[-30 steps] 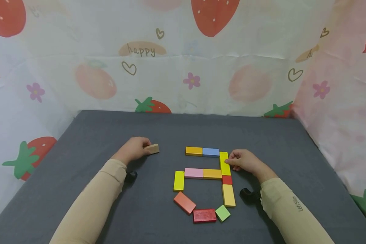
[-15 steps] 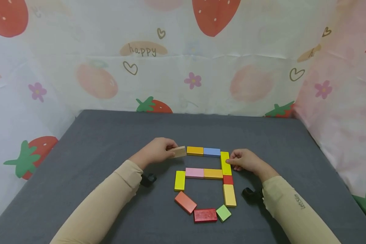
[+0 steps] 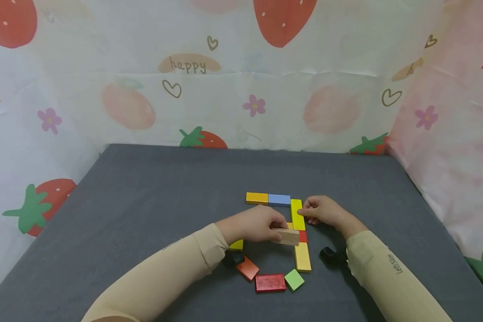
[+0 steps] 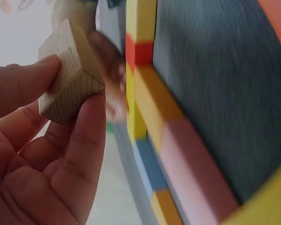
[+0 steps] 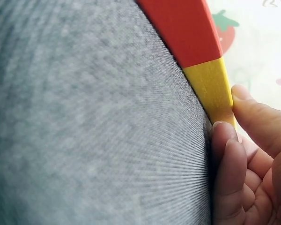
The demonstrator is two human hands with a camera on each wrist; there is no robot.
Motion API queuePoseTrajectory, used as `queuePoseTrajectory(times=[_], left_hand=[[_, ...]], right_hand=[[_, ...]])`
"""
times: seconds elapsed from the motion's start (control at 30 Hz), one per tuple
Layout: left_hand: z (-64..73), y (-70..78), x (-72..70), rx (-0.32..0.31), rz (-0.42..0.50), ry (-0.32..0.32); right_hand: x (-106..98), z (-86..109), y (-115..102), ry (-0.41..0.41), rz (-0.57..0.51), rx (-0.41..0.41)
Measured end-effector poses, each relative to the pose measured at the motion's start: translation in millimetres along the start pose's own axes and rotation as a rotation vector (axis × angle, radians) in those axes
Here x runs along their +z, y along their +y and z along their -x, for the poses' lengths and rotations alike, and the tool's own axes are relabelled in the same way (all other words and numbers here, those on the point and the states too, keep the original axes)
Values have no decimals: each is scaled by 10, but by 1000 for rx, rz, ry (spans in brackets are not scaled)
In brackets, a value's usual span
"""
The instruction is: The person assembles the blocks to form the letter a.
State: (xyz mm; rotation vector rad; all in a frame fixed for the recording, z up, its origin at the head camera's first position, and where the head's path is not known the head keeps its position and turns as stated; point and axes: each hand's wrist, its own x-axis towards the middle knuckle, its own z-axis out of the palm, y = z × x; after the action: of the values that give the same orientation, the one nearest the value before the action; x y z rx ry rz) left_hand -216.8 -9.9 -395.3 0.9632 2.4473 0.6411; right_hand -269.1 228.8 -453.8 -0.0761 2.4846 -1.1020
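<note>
My left hand [image 3: 255,223] pinches a plain wooden block [image 3: 288,237] between thumb and fingers, held above the table over the block outline. The left wrist view shows this wooden block [image 4: 68,75] close up, with its grain and a slanted edge. At the outline's right side, my right hand [image 3: 324,211] has its thumb on a long yellow block [image 3: 297,215] and curled fingers beside it. In the right wrist view, thumb and fingertips meet that yellow block [image 5: 208,84] at two faces, and a red block [image 5: 187,33] adjoins it. My left hand and forearm partly hide the middle row in the head view.
Orange-yellow [image 3: 256,198] and blue [image 3: 279,200] blocks form the top row. A pink block [image 4: 192,164] lies in the middle row. Tan [image 3: 302,257], green [image 3: 294,280], dark red [image 3: 270,283] and coral [image 3: 247,268] blocks curve round below. All lie on a grey cloth [image 3: 177,170].
My left hand has carried the wooden block rightward from the left of the outline, then nearer to me, over the middle row. The right hand stays at the yellow block.
</note>
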Motion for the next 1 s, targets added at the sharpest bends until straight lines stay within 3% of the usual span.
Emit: queuePoseTrajectory(times=[0.27,0.57,0.77,1.0], left_hand=[[-131,200,151,102,-17,-71],[-294,414,337,260,-74,-167],[-338,526,459,280,-80,-261],[-361,552,521,252,-106,-266]], right_hand=[[-22,17,-7,-21,-9,-30],[-32,21,15,-35,-21,-87],[-23,16,14,-24,-20,-57],[-9,0,28,-13,-13,-48]])
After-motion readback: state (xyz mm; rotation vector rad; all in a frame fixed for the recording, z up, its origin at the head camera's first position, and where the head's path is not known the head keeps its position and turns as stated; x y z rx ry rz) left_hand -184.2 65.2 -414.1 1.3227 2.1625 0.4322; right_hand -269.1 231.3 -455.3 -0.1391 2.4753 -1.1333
